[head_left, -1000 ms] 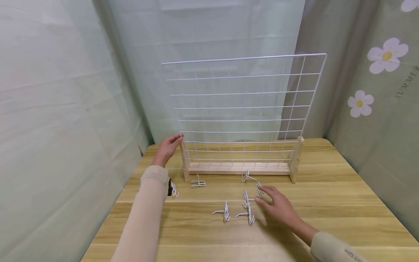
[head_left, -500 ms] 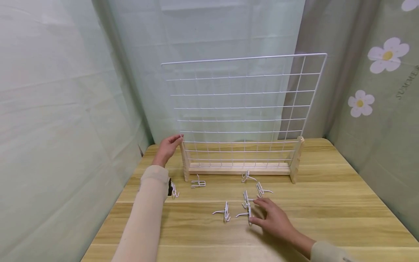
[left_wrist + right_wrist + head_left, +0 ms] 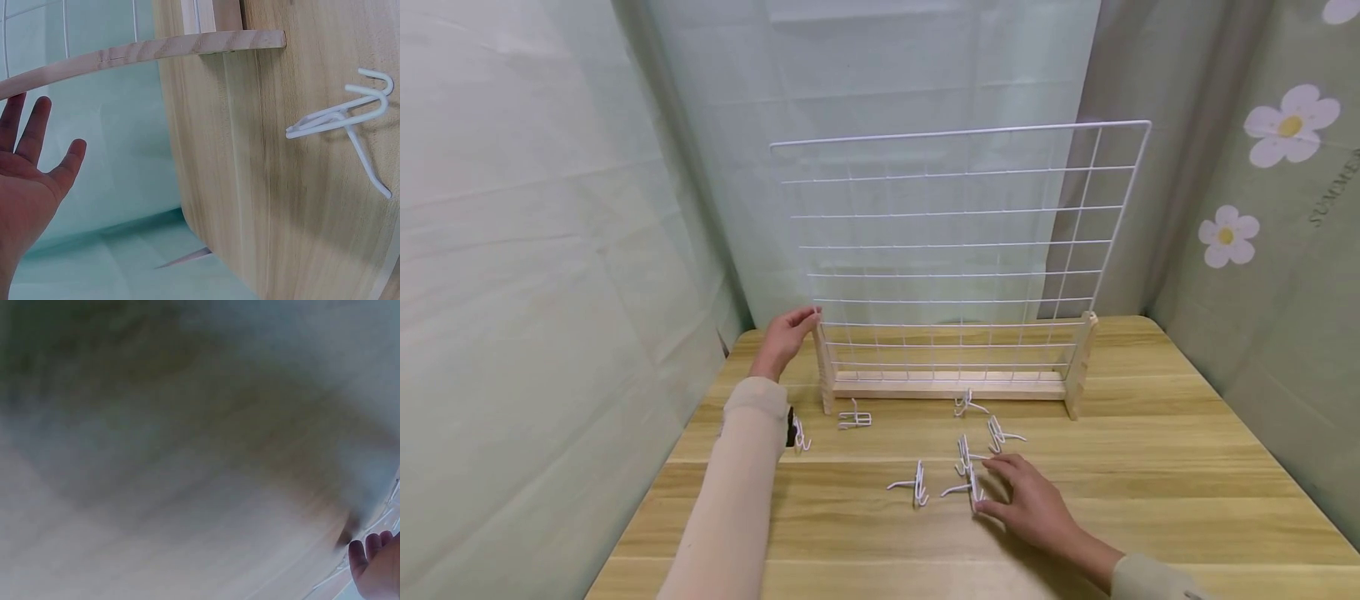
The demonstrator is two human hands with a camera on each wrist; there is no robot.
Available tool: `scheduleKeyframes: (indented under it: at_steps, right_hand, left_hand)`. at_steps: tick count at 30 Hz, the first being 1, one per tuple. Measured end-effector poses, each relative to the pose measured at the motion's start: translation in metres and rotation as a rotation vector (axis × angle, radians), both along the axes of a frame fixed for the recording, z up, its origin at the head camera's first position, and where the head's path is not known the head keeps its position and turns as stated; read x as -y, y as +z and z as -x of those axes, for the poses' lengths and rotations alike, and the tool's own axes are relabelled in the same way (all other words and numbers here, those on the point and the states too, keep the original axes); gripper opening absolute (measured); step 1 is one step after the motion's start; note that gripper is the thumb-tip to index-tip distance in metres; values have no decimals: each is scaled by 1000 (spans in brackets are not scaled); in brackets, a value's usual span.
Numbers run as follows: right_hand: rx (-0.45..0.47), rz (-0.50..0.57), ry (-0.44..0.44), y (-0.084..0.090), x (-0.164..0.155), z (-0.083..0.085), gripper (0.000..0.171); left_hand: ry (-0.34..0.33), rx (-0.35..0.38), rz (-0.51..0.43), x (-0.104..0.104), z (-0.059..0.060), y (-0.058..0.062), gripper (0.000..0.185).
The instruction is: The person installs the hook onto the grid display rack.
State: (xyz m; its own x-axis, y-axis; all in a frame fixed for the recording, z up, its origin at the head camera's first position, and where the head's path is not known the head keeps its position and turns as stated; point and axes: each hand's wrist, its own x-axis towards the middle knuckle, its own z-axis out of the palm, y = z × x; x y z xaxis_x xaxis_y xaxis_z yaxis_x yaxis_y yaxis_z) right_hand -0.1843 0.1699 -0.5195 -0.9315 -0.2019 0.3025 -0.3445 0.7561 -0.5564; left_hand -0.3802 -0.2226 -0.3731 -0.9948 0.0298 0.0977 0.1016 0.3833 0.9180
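A white wire grid panel point(image 3: 955, 242) stands upright in a wooden base point(image 3: 947, 387) at the back of the table. My left hand point(image 3: 796, 325) rests its straight fingers against the top of the base's left post; in the left wrist view the left hand point(image 3: 31, 181) is spread open beside the wooden foot point(image 3: 156, 50). Several white wire hooks lie loose in front of the base. My right hand point(image 3: 996, 487) lies low on the table with its fingertips touching the nearest hook point(image 3: 970, 490). The right wrist view is a blur showing only fingertips point(image 3: 372, 550).
Other hooks lie at the centre point(image 3: 915, 485), just behind my right hand point(image 3: 964, 454), further right point(image 3: 1002, 434), by the base point(image 3: 966, 404) and at the left point(image 3: 853, 418). One hook point(image 3: 350, 119) lies near my left sleeve. Curtains close in on all sides of the wooden table point(image 3: 1150, 467).
My right hand has drawn back from the farther right hook to the hook nearest me and now touches it. The left hand and the grid have not moved.
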Motion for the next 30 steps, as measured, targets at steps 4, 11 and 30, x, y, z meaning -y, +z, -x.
scheduleKeyframes:
  at_steps: [4, 11, 30]
  right_hand:
    - [-18, 0, -19, 1, -4, 4, 64]
    - [-31, -12, -67, 2, -15, 17, 57]
    - [37, -51, -176, 10, -31, 56, 56]
  left_hand:
    - [0, 1, 5, 0, 0, 0, 47]
    - [-1, -6, 11, 0, 1, -1, 47]
    - [7, 21, -39, 0, 2, -3, 46]
